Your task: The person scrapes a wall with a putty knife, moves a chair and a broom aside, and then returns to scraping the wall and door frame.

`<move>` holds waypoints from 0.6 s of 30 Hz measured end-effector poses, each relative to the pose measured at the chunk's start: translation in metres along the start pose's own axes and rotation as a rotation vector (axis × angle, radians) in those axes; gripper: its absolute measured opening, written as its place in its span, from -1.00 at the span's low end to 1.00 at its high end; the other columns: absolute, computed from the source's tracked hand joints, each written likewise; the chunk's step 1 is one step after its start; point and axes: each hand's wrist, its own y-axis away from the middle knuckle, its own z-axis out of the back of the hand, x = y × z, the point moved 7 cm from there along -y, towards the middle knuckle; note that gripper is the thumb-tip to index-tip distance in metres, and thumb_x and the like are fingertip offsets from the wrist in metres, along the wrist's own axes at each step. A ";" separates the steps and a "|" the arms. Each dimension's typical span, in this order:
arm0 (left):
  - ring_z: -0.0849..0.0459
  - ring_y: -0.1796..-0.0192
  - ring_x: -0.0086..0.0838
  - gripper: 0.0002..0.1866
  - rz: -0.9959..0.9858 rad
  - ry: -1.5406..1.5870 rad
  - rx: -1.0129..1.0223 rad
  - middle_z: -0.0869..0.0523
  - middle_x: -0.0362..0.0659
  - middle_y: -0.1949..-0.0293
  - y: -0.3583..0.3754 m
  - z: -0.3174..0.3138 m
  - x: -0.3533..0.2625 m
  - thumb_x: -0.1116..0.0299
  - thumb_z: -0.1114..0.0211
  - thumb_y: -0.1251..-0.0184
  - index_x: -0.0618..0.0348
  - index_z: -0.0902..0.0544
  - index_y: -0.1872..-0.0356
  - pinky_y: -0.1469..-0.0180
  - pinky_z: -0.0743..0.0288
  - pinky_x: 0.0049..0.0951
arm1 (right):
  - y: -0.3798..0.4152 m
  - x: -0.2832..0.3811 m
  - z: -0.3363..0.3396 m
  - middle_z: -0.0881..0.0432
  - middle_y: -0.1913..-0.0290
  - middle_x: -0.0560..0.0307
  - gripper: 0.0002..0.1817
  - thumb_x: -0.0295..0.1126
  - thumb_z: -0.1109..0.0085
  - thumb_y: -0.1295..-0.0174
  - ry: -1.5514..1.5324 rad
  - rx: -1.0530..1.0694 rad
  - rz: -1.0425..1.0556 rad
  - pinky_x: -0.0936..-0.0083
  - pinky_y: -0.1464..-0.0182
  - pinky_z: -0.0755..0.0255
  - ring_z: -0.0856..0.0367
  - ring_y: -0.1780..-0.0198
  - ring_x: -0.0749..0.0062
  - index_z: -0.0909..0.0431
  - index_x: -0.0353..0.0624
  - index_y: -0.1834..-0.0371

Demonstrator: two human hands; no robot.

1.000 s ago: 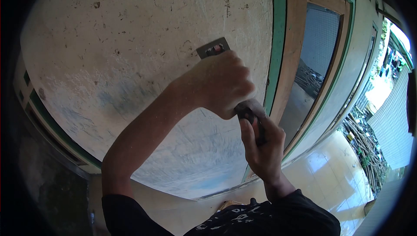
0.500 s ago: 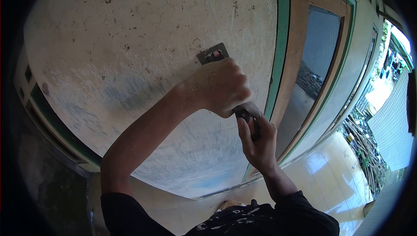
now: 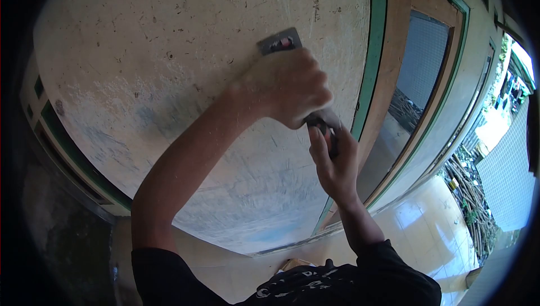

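A paint scraper (image 3: 279, 41) with a broad dark metal blade lies against the scuffed, flaking wall (image 3: 197, 2). My left hand (image 3: 295, 87) is closed in a fist around its middle, just below the blade, and hides much of the tool. Lower down and to the right, my right hand (image 3: 334, 162) grips the dark handle end, thumb along it. Part of the blade's face shows a worn patch with some red. Pale dust speckles the left forearm.
Right of the wall patch stands a green door frame (image 3: 378, 52) with a brown wooden door and glass pane. A tiled floor (image 3: 416, 233) runs below. Piled sticks (image 3: 475, 204) lie outside at the right. A cardboard-coloured item (image 3: 295, 264) is on the floor near my body.
Both hands and the scraper have moved upward along the wall, the blade going slightly right as well. The grip is the same.
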 end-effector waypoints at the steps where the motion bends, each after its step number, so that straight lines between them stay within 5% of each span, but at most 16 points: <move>1: -0.54 0.68 -0.52 -0.86 0.010 -0.057 -0.025 -0.55 -0.25 0.75 -0.005 0.012 0.010 0.32 -0.37 0.22 0.09 -0.60 0.75 0.40 -0.51 -0.41 | -0.011 0.011 0.003 -0.53 0.56 0.27 -0.76 -0.39 -0.17 -0.35 -0.077 -0.050 0.050 0.72 0.50 -0.21 -0.34 0.53 0.78 -0.50 -0.34 0.06; 4: -0.60 0.63 -0.52 -0.87 0.055 -0.015 -0.039 -0.59 -0.24 0.71 -0.018 0.025 0.015 0.32 -0.37 0.24 0.08 -0.60 0.74 0.37 -0.55 -0.40 | -0.009 0.031 0.022 -0.53 0.54 0.29 -0.70 -0.39 -0.17 -0.35 -0.007 -0.023 0.015 0.74 0.50 -0.19 -0.35 0.52 0.79 -0.46 -0.34 -0.04; 6: -0.61 0.63 -0.51 -0.87 0.075 0.050 -0.043 -0.60 -0.24 0.71 -0.025 0.026 0.009 0.32 -0.38 0.24 0.07 -0.61 0.74 0.36 -0.57 -0.40 | 0.011 0.048 0.031 -0.52 0.55 0.30 -0.64 -0.39 -0.18 -0.34 0.082 -0.105 0.194 0.75 0.51 -0.16 -0.35 0.52 0.81 -0.44 -0.34 -0.12; 12: -0.59 0.67 -0.46 -0.89 0.020 0.134 -0.131 -0.60 -0.24 0.72 -0.043 0.028 0.016 0.31 -0.38 0.24 0.06 -0.63 0.72 0.39 -0.58 -0.42 | -0.006 0.047 0.052 -0.49 0.57 0.32 -0.70 -0.39 -0.18 -0.34 0.191 -0.122 0.139 0.73 0.53 -0.11 -0.33 0.53 0.82 -0.53 -0.35 -0.05; 15: -0.48 0.73 -0.35 -0.87 0.001 0.100 -0.270 -0.50 -0.17 0.81 -0.046 0.043 0.026 0.34 -0.34 0.32 0.05 -0.55 0.81 0.48 -0.40 -0.29 | -0.026 0.043 0.051 -0.45 0.59 0.34 -0.72 -0.39 -0.16 -0.35 0.065 -0.109 0.146 0.72 0.54 -0.10 -0.29 0.55 0.82 -0.56 -0.35 -0.02; 17: -0.47 0.72 -0.39 -0.86 0.045 0.067 -0.211 -0.47 -0.20 0.82 -0.046 0.042 0.023 0.35 -0.34 0.32 0.07 -0.53 0.82 0.48 -0.38 -0.31 | -0.018 0.042 0.055 -0.41 0.61 0.36 -0.70 -0.38 -0.16 -0.36 0.072 -0.090 0.136 0.72 0.54 -0.09 -0.25 0.55 0.81 -0.55 -0.35 -0.05; 18: -0.49 0.71 -0.58 -0.81 -0.010 0.016 -0.148 -0.54 -0.29 0.77 -0.048 0.031 0.011 0.32 -0.35 0.16 0.02 -0.53 0.79 0.46 -0.53 -0.44 | -0.006 0.034 0.056 -0.40 0.61 0.37 -0.70 -0.37 -0.16 -0.36 0.050 -0.076 0.098 0.71 0.54 -0.09 -0.25 0.54 0.81 -0.55 -0.35 -0.05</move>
